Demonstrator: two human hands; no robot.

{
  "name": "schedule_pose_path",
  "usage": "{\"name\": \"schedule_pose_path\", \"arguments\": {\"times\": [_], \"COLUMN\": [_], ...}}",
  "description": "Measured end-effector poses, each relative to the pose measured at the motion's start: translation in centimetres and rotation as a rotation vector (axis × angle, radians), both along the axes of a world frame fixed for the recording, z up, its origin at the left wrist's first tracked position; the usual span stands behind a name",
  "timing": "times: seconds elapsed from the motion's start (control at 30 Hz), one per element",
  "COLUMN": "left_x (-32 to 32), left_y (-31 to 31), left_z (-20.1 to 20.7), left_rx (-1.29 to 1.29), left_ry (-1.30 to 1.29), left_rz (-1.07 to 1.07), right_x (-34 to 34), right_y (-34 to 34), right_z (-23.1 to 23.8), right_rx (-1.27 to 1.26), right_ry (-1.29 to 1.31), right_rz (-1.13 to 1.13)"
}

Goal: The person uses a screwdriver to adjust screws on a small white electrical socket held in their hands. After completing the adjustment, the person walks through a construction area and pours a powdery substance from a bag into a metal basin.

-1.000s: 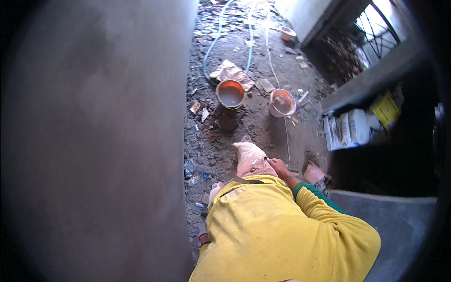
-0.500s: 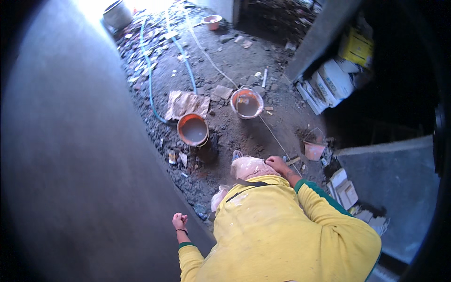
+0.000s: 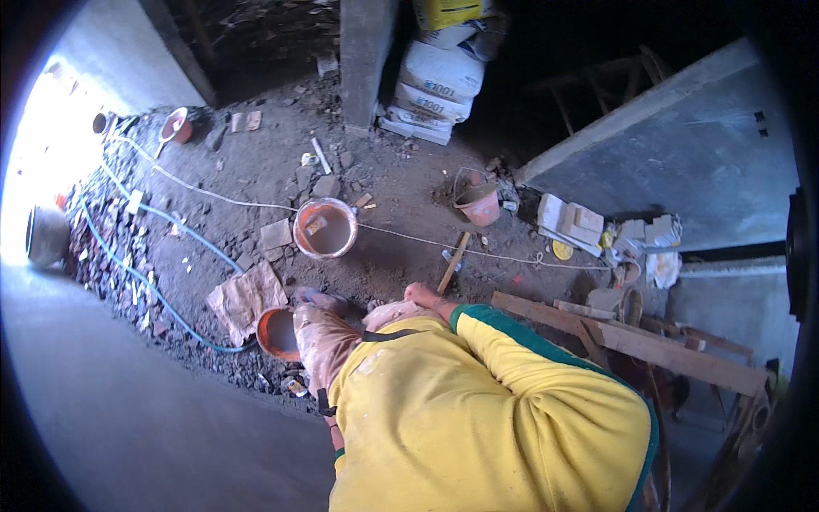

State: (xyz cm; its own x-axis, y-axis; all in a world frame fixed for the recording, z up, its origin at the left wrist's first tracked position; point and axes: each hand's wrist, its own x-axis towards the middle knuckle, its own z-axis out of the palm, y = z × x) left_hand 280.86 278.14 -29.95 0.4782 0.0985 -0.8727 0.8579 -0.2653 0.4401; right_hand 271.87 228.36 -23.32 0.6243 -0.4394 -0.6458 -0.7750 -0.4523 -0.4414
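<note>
My right hand (image 3: 419, 295) hangs in front of my thigh with its fingers curled in, and nothing shows in it. Of my left hand (image 3: 331, 421), only a sliver near the wrist shows beside my hip; its fingers are hidden behind my body. Nearest my legs, an orange-rimmed bucket (image 3: 264, 334) of greyish liquid is partly covered by my trouser leg. A second bucket (image 3: 347, 247) stands farther off, with murky liquid and a small pale thing inside. Beyond my right hand, a wooden strip (image 3: 455, 262) lies on the dirt.
A thin rope (image 3: 503, 255) and blue hoses (image 3: 153, 286) cross the rough ground. Brown paper (image 3: 247, 300) lies by the buckets. White sacks (image 3: 437, 81) are stacked by a pillar. A pink bucket (image 3: 479, 206) and a wooden trestle (image 3: 631, 346) are to the right; a grey wall (image 3: 128, 401) stands left.
My view has turned to the right, so the buckets appear farther left and the trestle has come into sight. My left hand has slipped mostly behind my body. My right hand stays by my thigh.
</note>
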Motion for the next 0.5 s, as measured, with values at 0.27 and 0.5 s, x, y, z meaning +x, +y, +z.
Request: {"name": "schedule_pose_path", "arguments": {"times": [0.27,0.5], "left_x": [20.6,47.6], "left_y": [2.0,-2.5], "left_z": [3.6,14.2], "left_rx": [0.033,-0.213], "left_ry": [-0.213,-0.439], "left_rz": [-0.61,-0.26], "right_x": [9.4,23.9], "right_y": [-0.7,-3.4], "right_z": [-1.6,1.4], "right_rx": [-0.091,0.018], "right_ry": [0.132,-0.134], "right_rz": [-0.139,-0.242]}}
